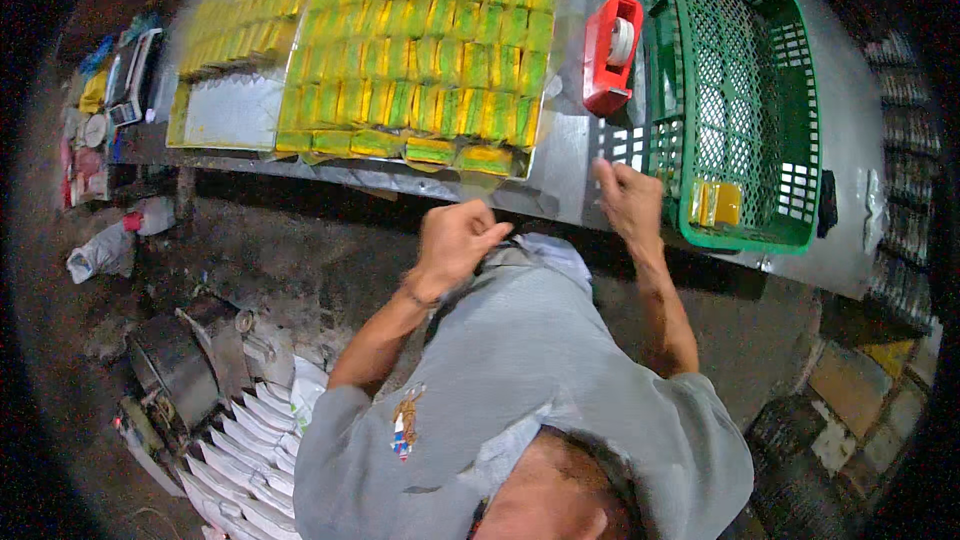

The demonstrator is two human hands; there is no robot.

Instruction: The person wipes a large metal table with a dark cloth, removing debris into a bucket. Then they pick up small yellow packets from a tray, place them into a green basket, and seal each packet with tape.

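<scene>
My left hand (458, 243) is closed at the table's front edge, its thumb pressed to the curled fingers. What it holds, if anything, I cannot make out. My right hand (632, 198) is closed too, with fingers curled, between the tape dispenser and the crate; anything in it is too small to tell. Beyond the left hand lies a tray of small yellow-green wrapped packs (420, 50) in tight rows. The red tape dispenser (612, 55) with a white roll stands past my right hand. A green plastic crate (690, 130) holds a few yellow packs (716, 204) in its near corner.
A second tray (235, 110), partly filled with yellow packs, adjoins at the left. Both sit on a metal table (570, 160). A scale-like device (133, 75) is at the far left. White sacks (245, 460) and a metal drum (175, 365) stand at lower left; dark stacked racks (905, 150) line the right.
</scene>
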